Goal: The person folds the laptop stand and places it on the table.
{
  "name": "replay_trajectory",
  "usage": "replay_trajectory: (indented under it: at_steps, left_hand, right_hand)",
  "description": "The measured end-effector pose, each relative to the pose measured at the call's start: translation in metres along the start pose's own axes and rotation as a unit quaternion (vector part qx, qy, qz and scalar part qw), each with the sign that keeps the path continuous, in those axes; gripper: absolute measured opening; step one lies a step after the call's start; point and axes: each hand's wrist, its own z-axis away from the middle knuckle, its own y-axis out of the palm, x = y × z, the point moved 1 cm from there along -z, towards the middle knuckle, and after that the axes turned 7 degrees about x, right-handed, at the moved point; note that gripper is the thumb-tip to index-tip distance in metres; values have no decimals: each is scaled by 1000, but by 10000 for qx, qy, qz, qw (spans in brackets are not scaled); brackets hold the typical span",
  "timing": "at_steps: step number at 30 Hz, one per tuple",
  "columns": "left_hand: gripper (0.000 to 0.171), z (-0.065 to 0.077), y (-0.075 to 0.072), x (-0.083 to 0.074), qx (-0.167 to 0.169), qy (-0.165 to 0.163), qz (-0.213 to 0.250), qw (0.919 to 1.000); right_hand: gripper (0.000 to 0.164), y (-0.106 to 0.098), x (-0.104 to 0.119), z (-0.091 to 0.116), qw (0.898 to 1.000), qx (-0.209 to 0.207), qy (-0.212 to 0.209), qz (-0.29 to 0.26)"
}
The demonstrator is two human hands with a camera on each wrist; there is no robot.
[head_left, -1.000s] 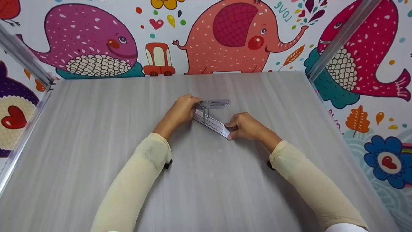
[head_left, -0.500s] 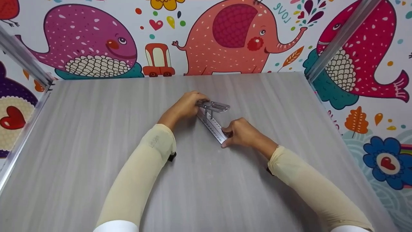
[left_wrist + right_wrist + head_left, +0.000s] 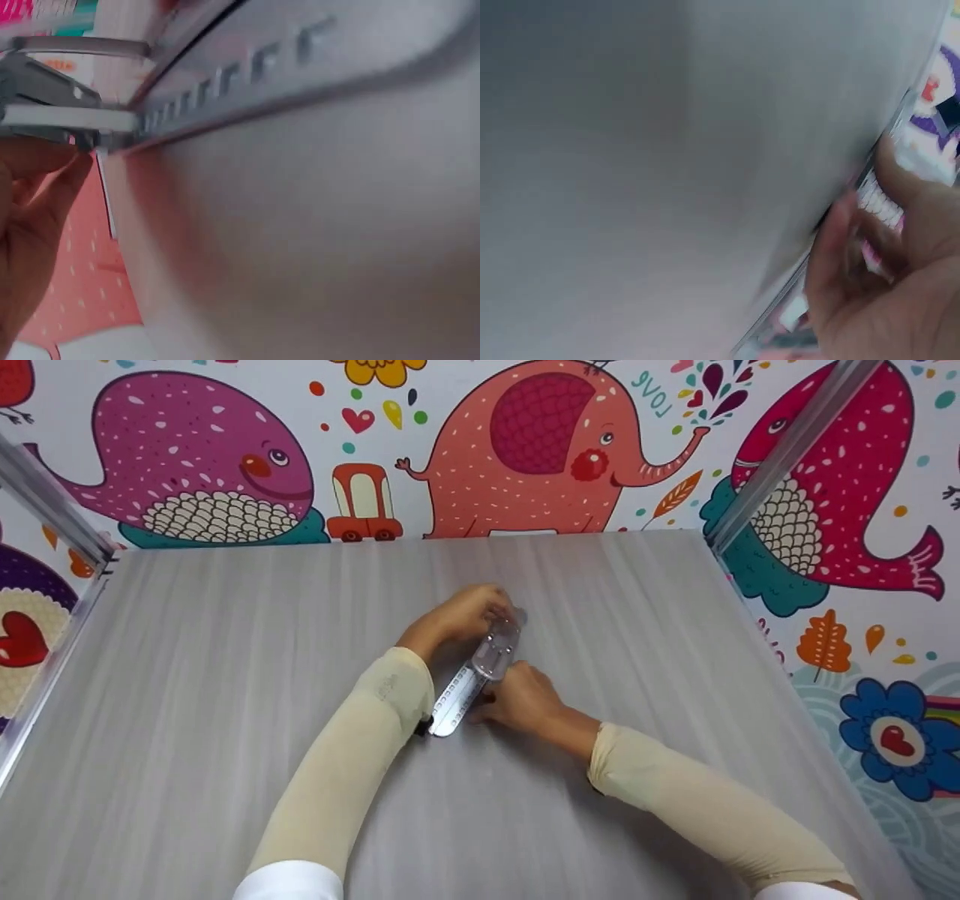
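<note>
A silver folding metal stand [image 3: 459, 701] is at mid-table, with a notched base strip and a raised slotted plate [image 3: 495, 654]. My left hand [image 3: 474, 613] pinches the far end of the plate between thumb and fingers. In the left wrist view, two thin support legs [image 3: 71, 118] join the plate to the base's rows of notches [image 3: 247, 71]. My right hand [image 3: 526, 699] holds the base's right side, partly behind the plate in the head view. Thumb and fingers of that hand [image 3: 889, 262] close on the base's thin edge in the right wrist view.
The grey wood-grain table [image 3: 225, 697] extends around both hands. A cartoon-printed wall [image 3: 525, 450] stands behind its far edge, and metal posts [image 3: 795, 450] rise at the back corners.
The stand has turned so its near end now points toward the lower left. Both hands have shifted with it, the right one leftward and nearer the body, the left one rightward.
</note>
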Motion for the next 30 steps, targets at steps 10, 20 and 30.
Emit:
replay_trajectory:
  at_steps: [10,20,30]
  left_hand:
    - [51,8,7,10,536,-326,87,9980]
    - [52,9,11,10,511,-311,132,9981]
    - [41,10,12,11,486,-229,351,9979]
  right_hand:
    - [38,2,11,6,9982,-308,358,359]
    - [50,15,33,16,9744,-544,-1264,1776]
    - [43,25,45,14,9544,-206,-1687,2454]
